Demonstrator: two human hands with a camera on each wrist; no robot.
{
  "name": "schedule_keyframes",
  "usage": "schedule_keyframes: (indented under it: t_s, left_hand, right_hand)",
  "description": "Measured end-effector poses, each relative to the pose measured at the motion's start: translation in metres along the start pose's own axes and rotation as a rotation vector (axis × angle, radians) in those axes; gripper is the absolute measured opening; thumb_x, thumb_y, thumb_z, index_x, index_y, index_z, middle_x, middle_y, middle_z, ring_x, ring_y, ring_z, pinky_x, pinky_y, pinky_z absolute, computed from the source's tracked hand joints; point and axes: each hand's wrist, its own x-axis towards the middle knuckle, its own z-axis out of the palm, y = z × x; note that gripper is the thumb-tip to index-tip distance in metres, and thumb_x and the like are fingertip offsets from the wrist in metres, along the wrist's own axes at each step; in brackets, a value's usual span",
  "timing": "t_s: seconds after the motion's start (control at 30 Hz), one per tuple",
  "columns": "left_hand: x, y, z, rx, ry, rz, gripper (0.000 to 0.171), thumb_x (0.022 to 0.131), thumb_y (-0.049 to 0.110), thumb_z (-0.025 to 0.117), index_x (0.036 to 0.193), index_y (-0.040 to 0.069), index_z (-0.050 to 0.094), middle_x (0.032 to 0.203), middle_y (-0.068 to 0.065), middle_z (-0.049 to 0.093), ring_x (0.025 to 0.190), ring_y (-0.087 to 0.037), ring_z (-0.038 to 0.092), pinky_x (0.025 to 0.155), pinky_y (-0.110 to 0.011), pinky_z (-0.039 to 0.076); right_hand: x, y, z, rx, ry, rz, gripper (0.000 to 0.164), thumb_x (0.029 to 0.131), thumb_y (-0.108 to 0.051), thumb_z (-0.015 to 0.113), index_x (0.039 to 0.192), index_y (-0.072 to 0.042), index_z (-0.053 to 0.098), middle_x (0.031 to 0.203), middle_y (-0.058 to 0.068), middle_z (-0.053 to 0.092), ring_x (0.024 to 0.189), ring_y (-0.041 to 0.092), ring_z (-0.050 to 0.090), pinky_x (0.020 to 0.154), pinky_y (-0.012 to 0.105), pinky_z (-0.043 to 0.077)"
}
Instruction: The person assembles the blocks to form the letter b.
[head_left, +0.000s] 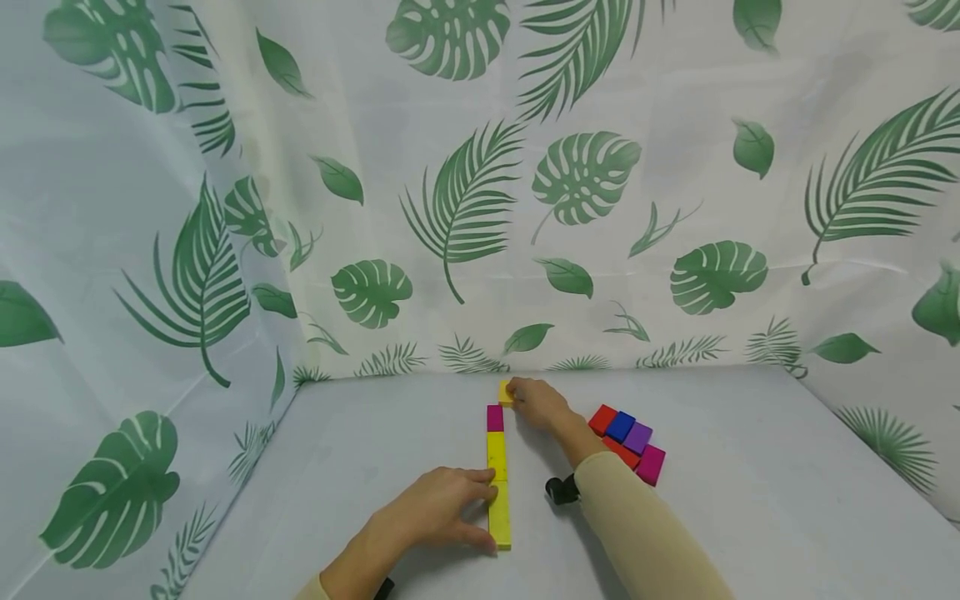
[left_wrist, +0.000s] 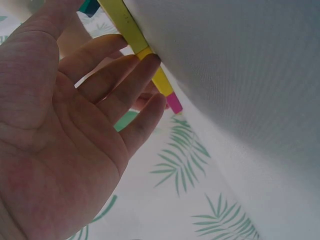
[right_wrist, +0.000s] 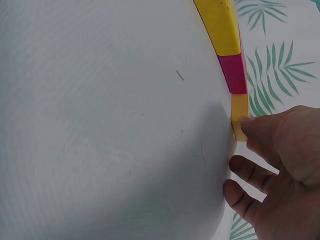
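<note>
Yellow blocks (head_left: 499,518): tiny dark specks, not readable as letters or numbers
Magenta block in the row (head_left: 495,418): no legible text
Block cluster (head_left: 637,437): no legible labels
Leaf-print fabric (head_left: 660,92): printed foliage, no legible words
Black wrist device (head_left: 561,491): no legible brand

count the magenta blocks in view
2: one magenta block lies between a yellow block and the orange-yellow block the right hand pinches; another magenta block sits beside the purple block. The right sleeve may hide more.
</note>
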Motion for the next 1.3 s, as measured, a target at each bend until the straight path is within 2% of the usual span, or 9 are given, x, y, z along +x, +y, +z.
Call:
schedule_keyframes:
  t_s: [0.13,0.37,0.7,0.87,1.3]
  left_hand:
    - [-0.001,0.0,-0.001,0.003,-0.004,-0.008,0.066,0.082,0.067,0.077,0.134,0.027,0.071,0.152,0.004,0.059,0.137,-0.016,0.059,0.111,-0.042,0.052]
    - [-0.002,0.002,-0.002,-0.004,0.0,-0.01,0.066,0.081,0.067,0.078,0.134,0.027,0.071,0.152,0.003,0.059,0.137,-0.017,0.059,0.111,-0.043,0.052]
    - [-0.002,0.001,0.002,-0.012,0.008,0.009,0.066,0.082,0.066,0.078,0.133,0.026,0.071,0.151,0.002,0.059,0.136,-0.017,0.06,0.11,-0.044,0.053]
    - [-0.002,0.001,0.001,-0.012,0.002,-0.002,0.066,0.082,0.066,0.078,0.134,0.026,0.071,0.151,0.004,0.059,0.136,-0.016,0.06,0.11,-0.043,0.053]
    - [-0.001,0.002,-0.003,-0.019,-0.006,-0.003,0.067,0.082,0.066,0.077,0.135,0.026,0.071,0.152,0.003,0.059,0.137,-0.016,0.059,0.11,-0.043,0.053]
  right_hand:
    - [0.001,-0.001,0.0,-0.001,-0.006,0.002,0.034,0.103,-0.014,0.064,0.137,-0.012,0.065,0.137,0.01,0.067,0.122,0.029,0.06,0.115,0.052,0.048]
    - [-0.001,-0.005,0.002,0.056,-0.018,0.0,0.035,0.103,-0.015,0.064,0.138,-0.012,0.064,0.145,0.012,0.063,0.131,0.031,0.057,0.119,0.053,0.043]
    - [-0.001,-0.007,0.006,0.089,-0.038,-0.008,0.033,0.103,-0.014,0.064,0.136,-0.012,0.065,0.14,0.011,0.066,0.126,0.031,0.059,0.118,0.052,0.044]
    - [0.001,-0.007,0.008,0.112,-0.017,-0.048,0.031,0.102,-0.009,0.064,0.133,-0.008,0.067,0.138,0.013,0.066,0.126,0.031,0.059,0.118,0.051,0.044]
    - [0.001,-0.011,0.009,0.157,0.009,-0.058,0.034,0.101,-0.004,0.064,0.135,-0.004,0.066,0.152,0.018,0.057,0.141,0.036,0.052,0.119,0.051,0.042]
